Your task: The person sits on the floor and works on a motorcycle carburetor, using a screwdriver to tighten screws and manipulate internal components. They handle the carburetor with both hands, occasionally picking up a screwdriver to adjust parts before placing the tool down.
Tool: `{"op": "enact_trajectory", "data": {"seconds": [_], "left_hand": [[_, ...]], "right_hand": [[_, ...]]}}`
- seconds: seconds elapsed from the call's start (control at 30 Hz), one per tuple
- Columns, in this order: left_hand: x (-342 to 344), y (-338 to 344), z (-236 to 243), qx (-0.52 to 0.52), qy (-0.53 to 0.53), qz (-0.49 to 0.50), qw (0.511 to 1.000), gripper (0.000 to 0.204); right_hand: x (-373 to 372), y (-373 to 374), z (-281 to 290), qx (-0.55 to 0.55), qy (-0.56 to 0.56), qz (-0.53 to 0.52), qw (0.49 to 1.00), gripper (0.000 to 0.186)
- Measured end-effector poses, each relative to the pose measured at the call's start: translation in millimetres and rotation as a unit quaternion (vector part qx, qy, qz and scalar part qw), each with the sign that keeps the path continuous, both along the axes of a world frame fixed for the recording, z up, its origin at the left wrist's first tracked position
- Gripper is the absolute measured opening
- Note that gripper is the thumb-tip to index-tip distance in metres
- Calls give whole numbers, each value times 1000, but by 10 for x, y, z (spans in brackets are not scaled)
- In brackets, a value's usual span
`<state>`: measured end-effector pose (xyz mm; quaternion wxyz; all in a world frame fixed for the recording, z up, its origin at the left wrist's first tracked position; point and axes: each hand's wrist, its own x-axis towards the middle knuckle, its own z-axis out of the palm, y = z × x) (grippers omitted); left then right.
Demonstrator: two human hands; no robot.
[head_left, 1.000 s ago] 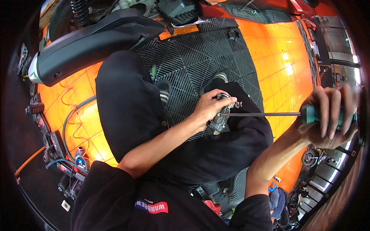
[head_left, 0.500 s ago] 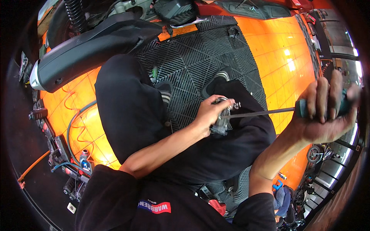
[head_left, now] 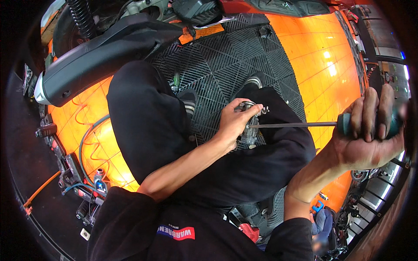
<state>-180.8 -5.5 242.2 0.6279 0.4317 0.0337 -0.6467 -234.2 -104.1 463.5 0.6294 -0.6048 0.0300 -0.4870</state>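
My left hand point(head_left: 231, 121) grips a small silvery metal part point(head_left: 249, 137), perhaps a carburetor or throttle body, over my right thigh. Its thumb and fingers wrap round the upper end, hiding some of it. A long screwdriver point(head_left: 300, 125) lies level across the view, its tip touching the side of the metal part. Out to the right, my right hand point(head_left: 363, 135) is closed round the screwdriver's dark green handle. Dark grime marks those fingers.
A scooter's black muffler point(head_left: 109, 56) juts in at upper left. Below my feet is a black grid mat point(head_left: 213, 65) on orange tiles point(head_left: 318, 56). A bottle point(head_left: 100, 180) and red coiled hose point(head_left: 89, 150) sit left. Another person point(head_left: 322, 224) is at lower right.
The metal part has turned a little in my left hand and stands more upright. The screwdriver has come closer to level, and the right hand's fingers show more sharply.
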Motion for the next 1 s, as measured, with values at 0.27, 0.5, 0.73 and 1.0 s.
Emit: {"op": "enact_trajectory", "data": {"seconds": [0.27,0.5,0.73,1.0], "left_hand": [[31,-18,-87,8,-56,26,998,25],[19,-52,-50,-57,-28,35,997,25],[150,-39,11,-81,12,-7,997,23],[226,-35,47,-102,-32,-44,993,30]], "right_hand": [[-22,-10,-40,-6,3,-46,999,15],[-77,28,23,-21,-13,-28,999,22],[-506,-69,242,-49,-19,-65,996,30],[-505,-122,185,-32,-24,-50,998,29]]}}
